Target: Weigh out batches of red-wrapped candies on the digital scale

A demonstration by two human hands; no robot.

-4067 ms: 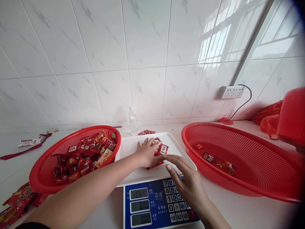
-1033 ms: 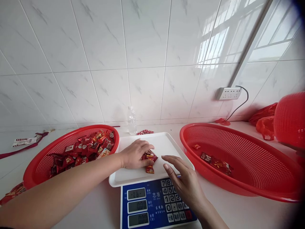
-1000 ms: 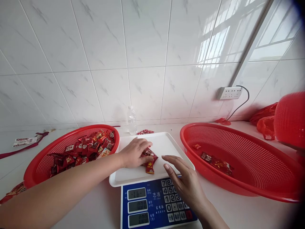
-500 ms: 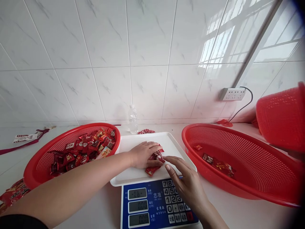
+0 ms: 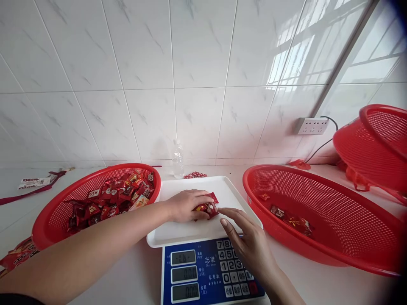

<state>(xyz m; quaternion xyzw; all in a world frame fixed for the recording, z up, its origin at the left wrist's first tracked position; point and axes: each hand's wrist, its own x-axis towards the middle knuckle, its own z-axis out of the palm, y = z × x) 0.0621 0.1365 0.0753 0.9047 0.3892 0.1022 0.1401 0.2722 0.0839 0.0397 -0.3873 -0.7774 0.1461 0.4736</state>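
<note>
My left hand (image 5: pixel 186 205) cupped over sweets (image 5: pixel 207 206) on tray (image 5: pixel 184 232), grip seemingly loose | right hand (image 5: pixel 251 243) flat, empty, above scale (image 5: pixel 208 271)

We see the scale (image 5: pixel 206 271) nearest us, its tray (image 5: pixel 190 232) on top of it at the back. Sweets (image 5: pixel 206 207) lie on the tray. Left of the tray stands a basket (image 5: pixel 51 220) with sweets in it; right stands another basket (image 5: pixel 333 250). A bottle (image 5: pixel 178 159) stands behind the tray, at the wall (image 5: pixel 190 63).
</note>
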